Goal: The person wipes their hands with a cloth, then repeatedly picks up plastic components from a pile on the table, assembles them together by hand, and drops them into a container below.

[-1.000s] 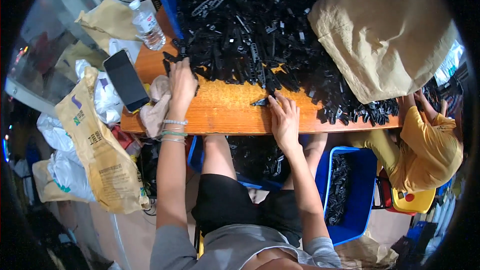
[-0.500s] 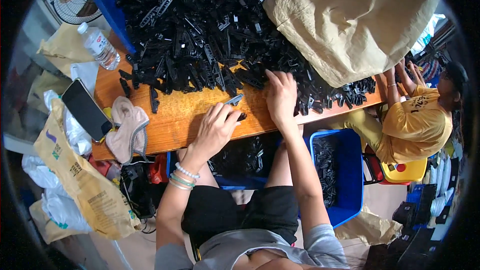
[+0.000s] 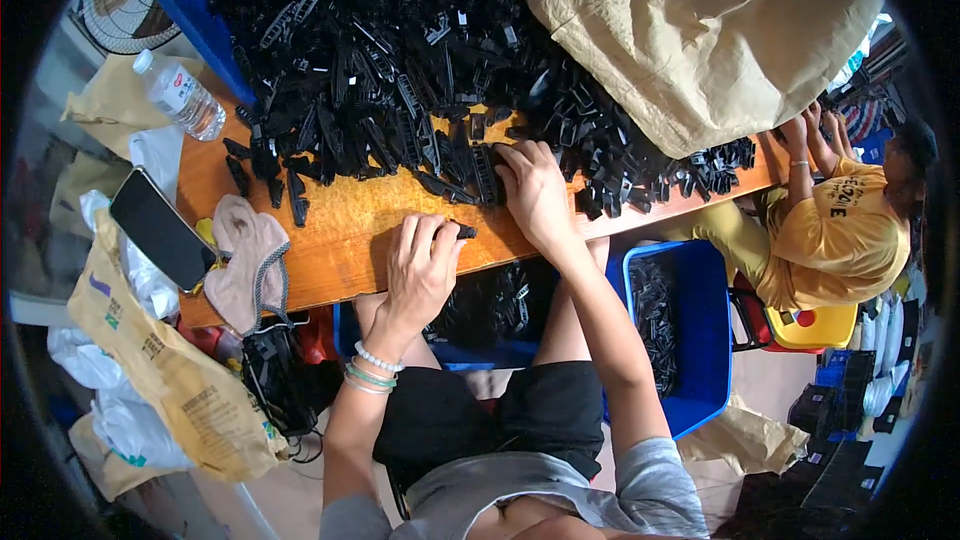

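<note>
Fingers of the left hand (image 3: pixel 422 268) grip a small black piece (image 3: pixel 466 231) nearer us than the black heap (image 3: pixel 350 90); those of the right hand (image 3: pixel 537 195) touch its near edge, grip unclear. We judge many pieces remain there; the blue bin (image 3: pixel 706 380), right of it and lower, holds others.

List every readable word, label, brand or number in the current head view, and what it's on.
Wording and brands not copied; print appears on:
Clear bottle: small label, fine print too small to read.
Brown sack: dark characters, purple and green marks; smaller lines blurred.
Co-worker's yellow shirt: dark lettering, partly distorted.
Phone: dark screen, no text visible.
Black plastic parts: none legible.
</note>
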`<state>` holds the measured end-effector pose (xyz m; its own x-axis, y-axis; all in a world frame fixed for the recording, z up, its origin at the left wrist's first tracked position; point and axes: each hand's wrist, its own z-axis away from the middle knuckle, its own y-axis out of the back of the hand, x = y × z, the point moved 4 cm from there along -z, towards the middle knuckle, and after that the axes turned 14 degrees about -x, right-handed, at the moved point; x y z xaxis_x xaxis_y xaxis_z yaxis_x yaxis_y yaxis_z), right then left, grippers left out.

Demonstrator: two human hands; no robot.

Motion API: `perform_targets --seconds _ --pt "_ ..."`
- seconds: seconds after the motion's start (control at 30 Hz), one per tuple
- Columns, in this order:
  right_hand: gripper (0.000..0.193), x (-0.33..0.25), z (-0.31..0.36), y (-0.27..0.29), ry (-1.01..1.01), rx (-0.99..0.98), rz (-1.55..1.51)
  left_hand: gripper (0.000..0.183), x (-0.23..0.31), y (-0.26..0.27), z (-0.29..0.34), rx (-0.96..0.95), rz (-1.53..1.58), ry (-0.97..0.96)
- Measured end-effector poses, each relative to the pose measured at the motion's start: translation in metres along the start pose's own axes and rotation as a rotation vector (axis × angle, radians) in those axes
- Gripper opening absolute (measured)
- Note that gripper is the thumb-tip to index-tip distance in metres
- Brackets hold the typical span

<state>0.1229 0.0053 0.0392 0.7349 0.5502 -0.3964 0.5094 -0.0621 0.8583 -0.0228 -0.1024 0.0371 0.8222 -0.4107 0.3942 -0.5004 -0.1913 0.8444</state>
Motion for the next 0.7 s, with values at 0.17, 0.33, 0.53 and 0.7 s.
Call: perform_targets --seconds 0.17,0.33,0.53,0.7 --pt "0.016 0.001 0.014 0.015 -0.044 0.031 -0.008 0.027 0.006 -0.009 0.018 0.069 -0.019 0.010" --pt "0.012 0.008 -0.007 0.010 -0.034 -0.046 0.193 0.026 0.012 -0.009 0.032 0.167 -0.070 -0.054" --pt "0.007 0.010 -0.024 0.018 -0.039 -0.138 0.209 0.026 0.014 -0.006 0.044 0.190 -0.096 -0.093" --pt "0.027 -0.010 0.005 0.038 -0.011 0.065 -0.143 0.022 0.007 0.002 0.054 0.244 -0.029 0.005"
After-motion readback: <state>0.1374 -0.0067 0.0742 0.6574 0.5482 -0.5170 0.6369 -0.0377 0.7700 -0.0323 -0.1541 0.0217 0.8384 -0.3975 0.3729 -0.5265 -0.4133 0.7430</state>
